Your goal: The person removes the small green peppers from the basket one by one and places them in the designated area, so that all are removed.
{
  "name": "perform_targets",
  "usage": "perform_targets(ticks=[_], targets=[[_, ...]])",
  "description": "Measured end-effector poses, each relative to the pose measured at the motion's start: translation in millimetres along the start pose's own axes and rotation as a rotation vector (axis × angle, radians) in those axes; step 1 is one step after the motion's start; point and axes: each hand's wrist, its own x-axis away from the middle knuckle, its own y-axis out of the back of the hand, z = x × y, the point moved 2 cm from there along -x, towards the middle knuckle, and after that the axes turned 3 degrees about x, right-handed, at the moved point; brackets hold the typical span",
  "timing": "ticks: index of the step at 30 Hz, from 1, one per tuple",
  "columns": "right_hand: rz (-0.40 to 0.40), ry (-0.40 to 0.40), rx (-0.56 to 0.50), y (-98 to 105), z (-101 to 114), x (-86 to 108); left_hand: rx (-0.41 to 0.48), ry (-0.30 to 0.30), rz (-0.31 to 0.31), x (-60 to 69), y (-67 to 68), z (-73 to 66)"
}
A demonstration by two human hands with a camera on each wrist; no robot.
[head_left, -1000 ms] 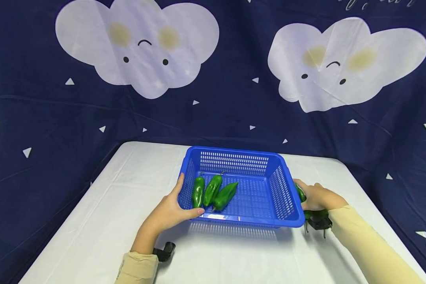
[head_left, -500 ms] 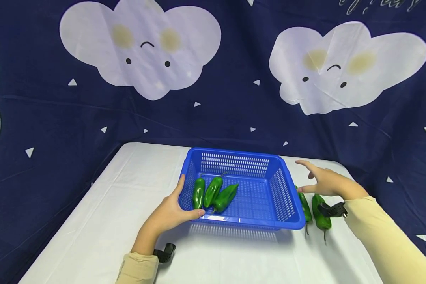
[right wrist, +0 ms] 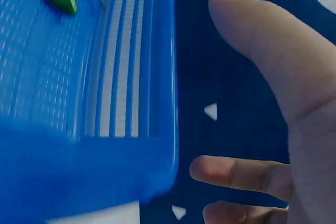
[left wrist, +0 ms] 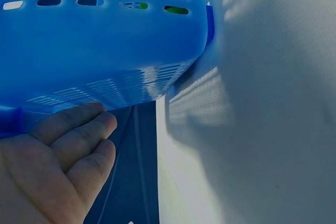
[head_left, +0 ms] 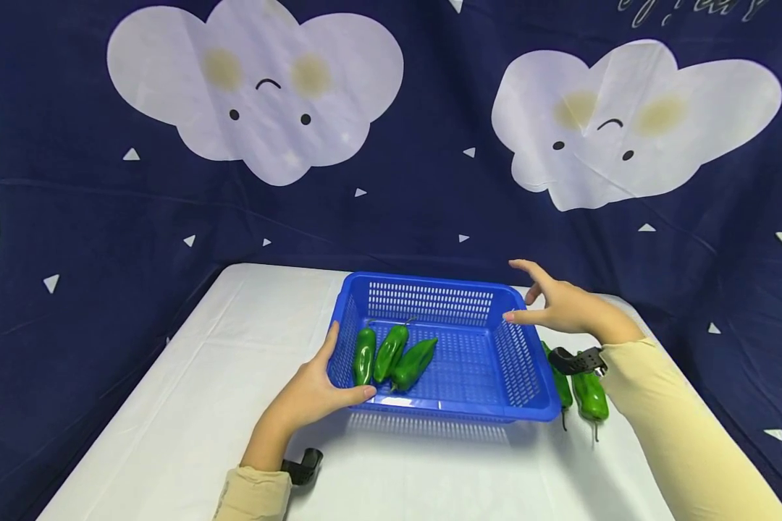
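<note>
A blue slotted basket (head_left: 463,409) holds three green peppers (head_left: 389,352) at its left side. My left hand (head_left: 316,391) grips the basket's left front corner, thumb over the rim; the left wrist view shows this hand's fingers (left wrist: 79,140) against the basket's outer side. Over the back right corner hovers my right hand (head_left: 563,305), fingers and thumb spread, holding nothing. In the right wrist view, a gap shows between the basket rim (right wrist: 172,77) and the right thumb (right wrist: 262,30).
Two more green peppers (head_left: 589,396) lie on the white table (head_left: 391,470) right of the basket, partly hidden by the right wrist's black strap (head_left: 576,360). A dark blue cloth (head_left: 430,210) with clouds hangs behind the table.
My right hand has let go of a pepper beside the basket, lifted, and moved back and left to the basket's back right corner. My left hand and the basket have stayed put.
</note>
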Motion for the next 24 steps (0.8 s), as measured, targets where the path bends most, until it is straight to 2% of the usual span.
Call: perform_targets(ticks=[8, 17, 24], targets=[[0.003, 0.072, -0.002, -12, 37, -27.1, -0.001, 0.003, -0.002, 0.9, 0.4, -0.9], [-0.014, 0.154, -0.078, -25, 83, -50.2, 0.005, -0.004, -0.009, 0.7, -0.2, 1.2], [-0.017, 0.167, -0.116, -29, 98, -56.2, 0.021, -0.002, -0.009, -0.4, 0.4, 0.6]])
